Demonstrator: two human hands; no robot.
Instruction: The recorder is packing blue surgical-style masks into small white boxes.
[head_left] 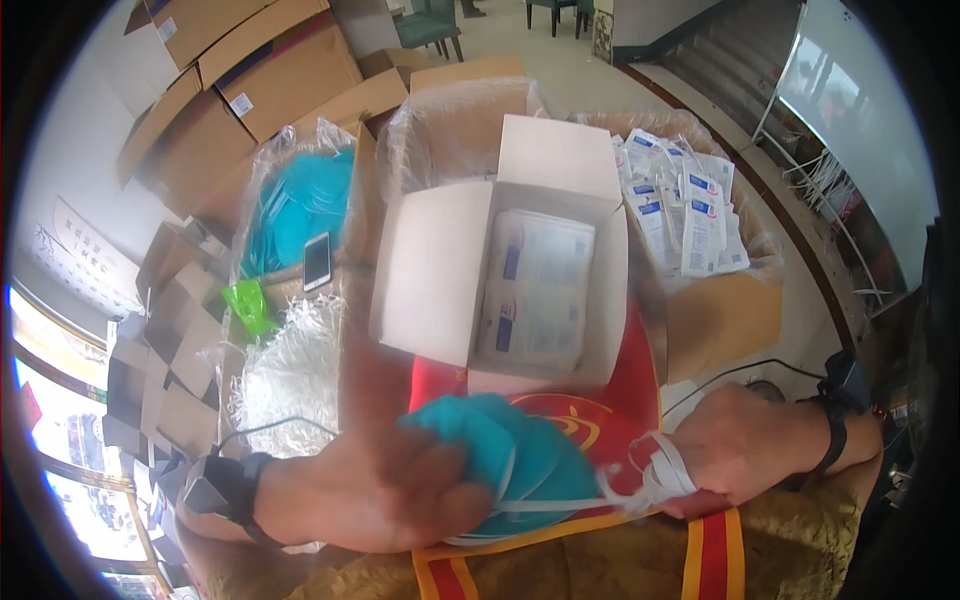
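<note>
A small stack of teal face masks (530,455) lies in front of me over a red cloth bag (636,375). My left hand (405,485), blurred by motion, is closed at the left side of the stack. White straps (665,478) are gathered in my closed right hand (728,445), to the right of the masks. One white band stretches across the lower front of the stack toward my left hand. Just beyond the masks stands an open white carton (430,270) with wrapped packets (538,290) inside it.
A plastic-lined box of teal masks (305,205) stands at the left, with a phone (317,262) on its near edge. Nearer is a heap of white straps (290,380) beside a green bag (250,306). At the right, a lined box holds white packets (690,205). Cardboard boxes (290,80) stack up behind.
</note>
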